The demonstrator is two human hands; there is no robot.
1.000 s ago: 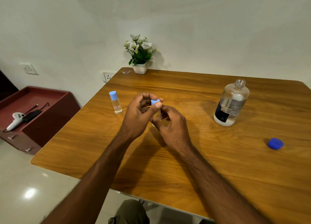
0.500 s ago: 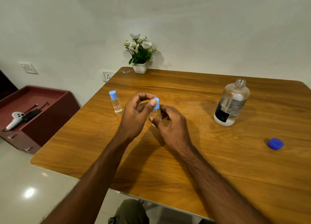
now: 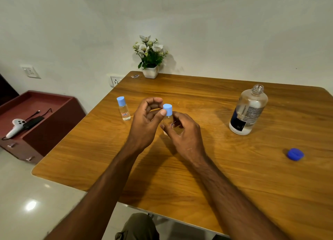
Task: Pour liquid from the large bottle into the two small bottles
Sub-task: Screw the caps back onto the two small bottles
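The right hand (image 3: 183, 133) grips a small bottle (image 3: 168, 121) around its clear body, fingers curled about it, holding it upright near the middle of the table (image 3: 198, 176). The left hand (image 3: 144, 124) pinches the bottle's light blue cap (image 3: 168, 109) — thumb against its side, forefinger curled over behind. Whether the cap is fully seated cannot be told.

A second small bottle (image 3: 123, 108), capped in the same light blue and bearing a small label, stands upright just left of the left hand, apart from it. The large bottle (image 3: 248, 109) stands uncapped, well to the right of both hands, partly filled with clear liquid. Its dark blue cap (image 3: 295, 154) lies on the table nearer the right edge, apart from the bottle.

The surface is a wood-grain table set against a pale wall; a potted plant (image 3: 151, 59) (white flowers, white pot) stands at the far edge. A dark red cabinet (image 3: 41, 117) sits lower left, with a white controller (image 3: 15, 127) on it.

Count — small bottles: two; large bottles: one; loose caps: one.
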